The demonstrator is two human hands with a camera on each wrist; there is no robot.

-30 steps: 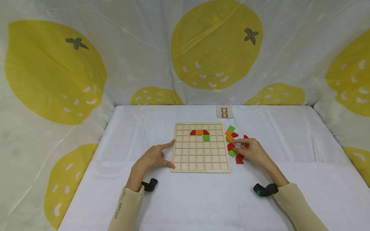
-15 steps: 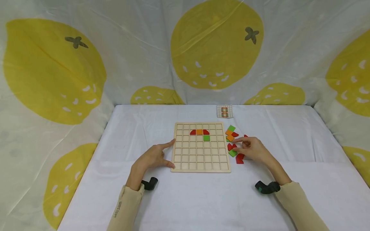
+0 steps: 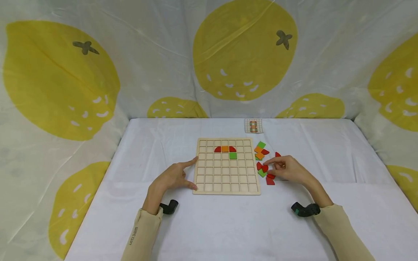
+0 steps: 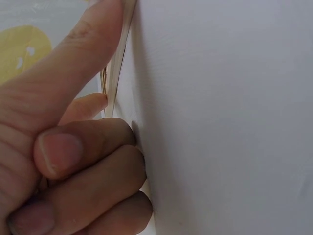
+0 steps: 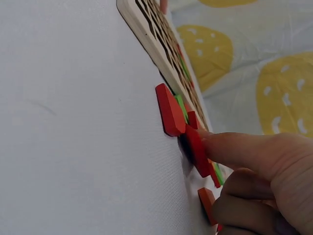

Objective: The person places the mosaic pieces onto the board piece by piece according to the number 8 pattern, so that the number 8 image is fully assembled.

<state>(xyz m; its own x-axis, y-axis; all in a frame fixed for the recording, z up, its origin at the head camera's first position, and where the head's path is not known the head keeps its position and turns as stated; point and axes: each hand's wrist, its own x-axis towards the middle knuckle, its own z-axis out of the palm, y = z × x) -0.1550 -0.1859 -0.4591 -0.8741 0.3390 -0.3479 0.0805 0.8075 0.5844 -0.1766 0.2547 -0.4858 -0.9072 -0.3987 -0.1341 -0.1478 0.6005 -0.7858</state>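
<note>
A wooden grid board (image 3: 226,166) lies flat on the white cloth, holding two red quarter-round tiles with an orange square tile (image 3: 225,149) between them and a green square tile (image 3: 233,155) below. My left hand (image 3: 172,177) rests at its left edge, thumb and forefinger stretched apart against the rim; the other fingers are curled under, as the left wrist view shows. Right of the board, my right hand (image 3: 289,169) pinches a red quarter-round tile (image 5: 197,152) between thumb and forefinger. It is among loose tiles, close to a green tile (image 3: 262,173).
Orange and green square tiles (image 3: 259,155) overlap beside the board's upper right edge. More red tiles (image 3: 270,181) lie near the right hand. A small printed card (image 3: 253,125) with a coloured grid pattern lies at the table's back edge. Lemon-print cloth stands behind.
My right hand has shifted slightly right, its fingertips drawing one red tile apart from the other beside it. The left hand and the board stay put.
</note>
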